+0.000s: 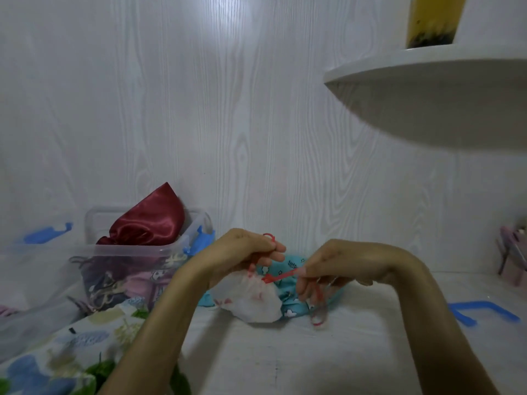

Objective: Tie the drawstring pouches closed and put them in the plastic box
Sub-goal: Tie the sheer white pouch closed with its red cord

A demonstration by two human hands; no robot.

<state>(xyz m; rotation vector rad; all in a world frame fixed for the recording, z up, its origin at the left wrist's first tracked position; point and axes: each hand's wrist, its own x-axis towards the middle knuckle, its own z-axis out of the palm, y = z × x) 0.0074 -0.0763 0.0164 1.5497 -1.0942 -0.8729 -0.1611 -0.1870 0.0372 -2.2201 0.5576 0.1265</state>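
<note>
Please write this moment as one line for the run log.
left hand: pinches red drawstring | right hand: pulls it | white fabric pouch: on table | clear plastic box: holds dark red satin pouch

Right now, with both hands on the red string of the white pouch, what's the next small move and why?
Probably pull the two ends apart to snug the knot: the left hand and right hand each pinch the red drawstring, and the white pouch neck is already gathered.

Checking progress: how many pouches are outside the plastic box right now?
2: a white pouch held at its red drawstring by both hands, and a blue patterned pouch on the table behind it. Others may be hidden.
</note>
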